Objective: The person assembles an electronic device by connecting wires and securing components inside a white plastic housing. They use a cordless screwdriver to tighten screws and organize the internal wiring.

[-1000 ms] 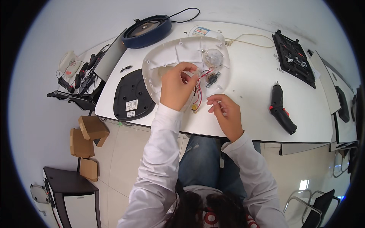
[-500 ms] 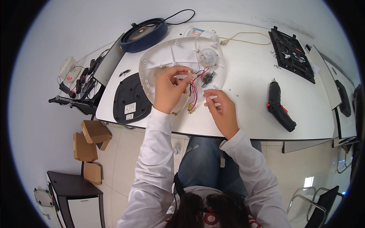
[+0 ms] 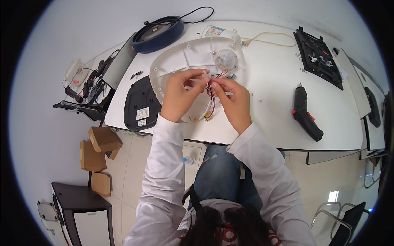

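Note:
Over the white plastic housing (image 3: 164, 69), my left hand (image 3: 180, 93) pinches a small white wire connector (image 3: 207, 75) between thumb and fingertips. Right beside it, my right hand (image 3: 236, 102) has thumb and forefinger closed on thin wires just below that connector. Red and black wires (image 3: 211, 101) hang down beneath my fingertips, toward a small yellow part (image 3: 207, 115) at the near side of the housing. Inside the housing's upper right sits a round translucent motor cover (image 3: 226, 60). My right hand mostly hides the dark metal part below it.
A black cover plate (image 3: 141, 104) lies left of the housing. At right are a cordless screwdriver (image 3: 304, 115) and an open black tool case (image 3: 319, 57), with small screws (image 3: 301, 69) alongside. A blue round appliance part (image 3: 158, 35) and a white cylinder (image 3: 217, 32) stand behind.
My right hand has moved up and left from the housing's near edge and closed on the wires beside my left hand. The left hand keeps hold of the connector.

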The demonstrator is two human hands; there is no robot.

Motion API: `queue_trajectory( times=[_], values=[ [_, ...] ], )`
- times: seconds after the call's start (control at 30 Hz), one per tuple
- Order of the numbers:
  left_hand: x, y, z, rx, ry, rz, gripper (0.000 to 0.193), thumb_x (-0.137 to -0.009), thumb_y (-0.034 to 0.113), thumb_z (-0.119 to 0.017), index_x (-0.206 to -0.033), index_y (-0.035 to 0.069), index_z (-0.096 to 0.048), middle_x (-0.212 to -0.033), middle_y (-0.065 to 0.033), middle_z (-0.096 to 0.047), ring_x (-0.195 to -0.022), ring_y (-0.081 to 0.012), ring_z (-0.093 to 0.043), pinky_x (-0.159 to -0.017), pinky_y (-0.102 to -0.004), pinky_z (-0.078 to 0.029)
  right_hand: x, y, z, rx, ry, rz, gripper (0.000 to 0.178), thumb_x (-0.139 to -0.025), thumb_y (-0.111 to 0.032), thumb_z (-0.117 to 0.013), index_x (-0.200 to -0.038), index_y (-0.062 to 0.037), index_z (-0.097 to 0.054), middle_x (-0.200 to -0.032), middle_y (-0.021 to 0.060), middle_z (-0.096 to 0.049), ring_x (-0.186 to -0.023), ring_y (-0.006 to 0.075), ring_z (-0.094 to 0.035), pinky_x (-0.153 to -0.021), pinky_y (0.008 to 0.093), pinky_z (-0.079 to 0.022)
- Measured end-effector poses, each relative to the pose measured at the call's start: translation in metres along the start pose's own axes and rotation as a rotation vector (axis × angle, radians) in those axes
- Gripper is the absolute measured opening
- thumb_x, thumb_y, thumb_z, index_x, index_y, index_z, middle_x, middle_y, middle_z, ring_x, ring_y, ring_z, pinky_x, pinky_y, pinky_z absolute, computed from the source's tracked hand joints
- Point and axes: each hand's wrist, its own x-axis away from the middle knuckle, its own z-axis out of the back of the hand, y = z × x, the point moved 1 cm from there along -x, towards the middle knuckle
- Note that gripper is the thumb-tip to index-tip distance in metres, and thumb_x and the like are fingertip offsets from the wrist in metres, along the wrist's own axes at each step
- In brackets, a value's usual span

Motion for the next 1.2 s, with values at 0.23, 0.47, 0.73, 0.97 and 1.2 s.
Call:
queue_trajectory(
  times=[0.23,0.47,0.73,0.97,1.2],
  values=[
    [0.005,-0.005,-0.014,0.413,0.079,0.123,0.031,-0.087,0.012,-0.076,-0.116,0.004,-0.068,-0.086,-0.001,-0.07,-0.064,-0.005,-0.057,-0.055,-0.018,-0.041,-0.001,0.005,-0.001,-0.058,-0.069,-0.024,0.019,-0.095,-0.016,-0.065,-0.104,-0.0008,-0.071,-0.09,0.006,-0.07,-0.074,0.0126,-0.066,-0.061,0.0272,-0.054],
    [0.006,-0.015,-0.021,0.313,0.184,0.126,0.029,-0.084,0.013,-0.079,-0.108,0.004,-0.065,-0.089,-0.0022,-0.07,-0.073,-0.0082,-0.063,-0.061,-0.0207,-0.045,0.001,-0.001,0.007,-0.1,-0.018,-0.085,0.017,-0.095,-0.016,-0.066,-0.104,-0.0023,-0.071,-0.087,0.005,-0.07,-0.074,0.0107,-0.066,-0.062,0.0257,-0.055],
    [0.01,-0.009,-0.024,0.635,0.15,0.068,0.025,-0.093,0.008,-0.066,-0.116,0.002,-0.058,-0.096,-0.006,-0.068,-0.094,-0.016,-0.068,-0.083,-0.028,-0.052,-0.005,-0.008,0.01,-0.15,0.017,-0.066,0.011,-0.092,-0.008,-0.068,-0.101,-0.0017,-0.069,-0.089,0.0066,-0.071,-0.071,0.0112,-0.066,-0.061,0.0239,-0.053],
    [0.008,-0.012,-0.019,0.618,0.103,0.114,0.026,-0.095,0.011,-0.066,-0.117,0.001,-0.058,-0.096,-0.0066,-0.068,-0.077,-0.0132,-0.064,-0.071,-0.0272,-0.051,-0.007,-0.01,0.012,0.111,0.082,0.228,0.011,-0.09,-0.007,-0.069,-0.1,-0.0034,-0.069,-0.093,0.0053,-0.072,-0.076,0.0108,-0.065,-0.061,0.0233,-0.052],
    [0.002,-0.014,-0.019,0.461,0.128,0.119,0.026,-0.094,0.011,-0.067,-0.116,-0.001,-0.061,-0.093,-0.0069,-0.07,-0.068,-0.0099,-0.06,-0.059,-0.0231,-0.047,-0.019,0.003,0.015,0.048,0.051,0.087,0.009,-0.086,-0.011,-0.073,-0.094,-0.008,-0.072,-0.09,0.0014,-0.07,-0.076,0.0123,-0.061,-0.057,0.0252,-0.048]
  ],
)
